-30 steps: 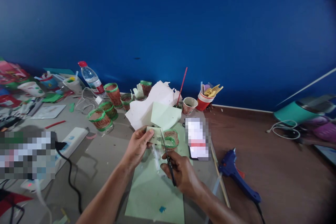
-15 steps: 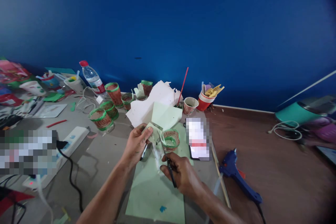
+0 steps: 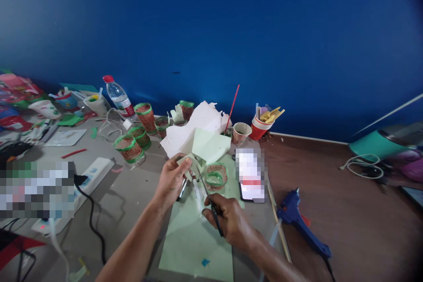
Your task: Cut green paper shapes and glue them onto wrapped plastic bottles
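Observation:
My left hand [image 3: 173, 178] pinches a small piece of pale green paper [image 3: 188, 167] between thumb and fingers. My right hand [image 3: 228, 218] is closed round the black handles of a pair of scissors [image 3: 216, 217], whose blades point up at the paper's right edge. Beneath both hands lies a large pale green sheet [image 3: 198, 246], with a small blue scrap [image 3: 205, 262] on it. A whitish marker-like stick [image 3: 197, 196] is seen between the hands. Just beyond the scissors stands a round cup [image 3: 216, 176] with green rims and brown sides.
Torn white paper [image 3: 188, 130] and several green-and-brown cups [image 3: 128, 149] stand behind. A phone [image 3: 251, 176] and a blue glue gun [image 3: 302, 220] lie on the right. A power strip [image 3: 89, 189] with cables is on the left, near a water bottle [image 3: 119, 99].
The scissor blades have shifted slightly against the small paper's edge, and the paper has turned a little in my left hand. The whole view has moved slightly.

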